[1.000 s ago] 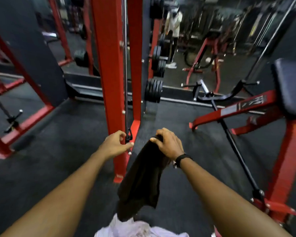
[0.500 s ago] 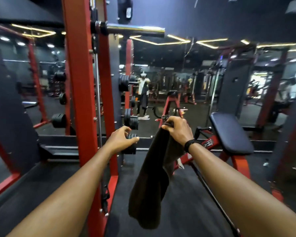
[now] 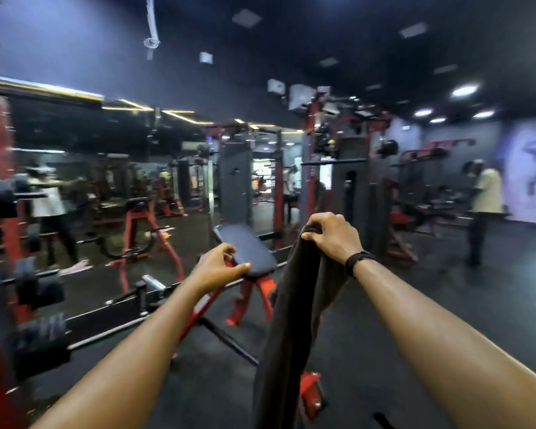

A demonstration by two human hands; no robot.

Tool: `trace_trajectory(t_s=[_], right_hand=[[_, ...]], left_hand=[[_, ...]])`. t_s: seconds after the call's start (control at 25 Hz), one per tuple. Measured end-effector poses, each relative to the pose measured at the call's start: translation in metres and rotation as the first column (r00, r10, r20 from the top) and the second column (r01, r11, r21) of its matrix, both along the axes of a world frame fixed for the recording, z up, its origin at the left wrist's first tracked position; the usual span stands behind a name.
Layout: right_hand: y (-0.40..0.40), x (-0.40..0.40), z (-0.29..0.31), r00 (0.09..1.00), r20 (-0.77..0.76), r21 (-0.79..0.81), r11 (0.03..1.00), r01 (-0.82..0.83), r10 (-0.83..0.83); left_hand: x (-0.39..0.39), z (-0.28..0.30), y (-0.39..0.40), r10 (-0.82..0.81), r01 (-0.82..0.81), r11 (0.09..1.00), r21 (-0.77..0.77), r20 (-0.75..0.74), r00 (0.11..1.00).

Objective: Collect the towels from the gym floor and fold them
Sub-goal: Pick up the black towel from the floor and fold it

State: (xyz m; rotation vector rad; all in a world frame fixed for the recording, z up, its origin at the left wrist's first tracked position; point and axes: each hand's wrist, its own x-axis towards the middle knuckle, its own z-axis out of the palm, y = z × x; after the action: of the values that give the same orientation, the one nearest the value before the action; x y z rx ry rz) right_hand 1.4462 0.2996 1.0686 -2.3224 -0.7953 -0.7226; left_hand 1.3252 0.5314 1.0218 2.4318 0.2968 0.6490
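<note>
Right hand (image 3: 333, 235) grips dark towel (image 3: 291, 320) at top edge; left hand (image 3: 217, 267) loosely curled, empty. Pinch opposite corner, spread flat.

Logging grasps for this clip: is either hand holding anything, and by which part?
The right hand grips the dark towel by its bunched top edge; the rest hangs down. The left hand is loosely curled and holds nothing.

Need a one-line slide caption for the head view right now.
Right hand grips a dark towel hanging down; left hand holds nothing.
</note>
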Motion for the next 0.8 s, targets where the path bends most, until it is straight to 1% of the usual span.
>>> trace_trajectory(t_s=[0.12, 0.2, 0.32, 0.44, 0.52, 0.6, 0.72, 0.8], right_hand=[[-0.09, -0.017, 0.009, 0.989, -0.002, -0.048, 0.988, 0.147, -0.147], [-0.156, -0.035, 0.01, 0.963, -0.02, -0.085, 0.96, 0.266, -0.269], [-0.256, -0.074, 0.008, 0.902, -0.051, -0.123, 0.899, 0.42, -0.429], [-0.346, -0.117, 0.004, 0.838, -0.083, -0.143, 0.839, 0.525, -0.539], [-0.41, -0.157, 0.001, 0.772, -0.083, -0.151, 0.773, 0.616, -0.631], [-0.473, -0.201, -0.003, 0.695, -0.099, -0.126, 0.702, 0.701, -0.712], [-0.557, -0.279, -0.005, 0.57, -0.116, -0.158, 0.582, 0.798, -0.814], [-0.603, -0.327, -0.005, 0.502, -0.128, -0.128, 0.516, 0.847, -0.856]], left_hand=[[0.027, -0.003, -0.064, -0.163, 0.162, 0.987, -0.011, -0.029, 0.986], [0.043, -0.005, -0.115, -0.265, 0.265, 0.964, -0.005, -0.04, 0.963], [0.055, -0.004, -0.196, -0.43, 0.43, 0.903, -0.019, -0.054, 0.901], [0.058, 0.0, -0.277, -0.561, 0.56, 0.828, -0.03, -0.072, 0.825], [0.054, 0.001, -0.341, -0.642, 0.642, 0.766, -0.027, -0.082, 0.762], [0.042, 0.001, -0.405, -0.725, 0.726, 0.687, -0.027, -0.077, 0.684], [0.008, -0.003, -0.504, -0.814, 0.813, 0.581, -0.039, -0.047, 0.579], [-0.021, -0.005, -0.562, -0.864, 0.862, 0.503, -0.052, -0.04, 0.502]])
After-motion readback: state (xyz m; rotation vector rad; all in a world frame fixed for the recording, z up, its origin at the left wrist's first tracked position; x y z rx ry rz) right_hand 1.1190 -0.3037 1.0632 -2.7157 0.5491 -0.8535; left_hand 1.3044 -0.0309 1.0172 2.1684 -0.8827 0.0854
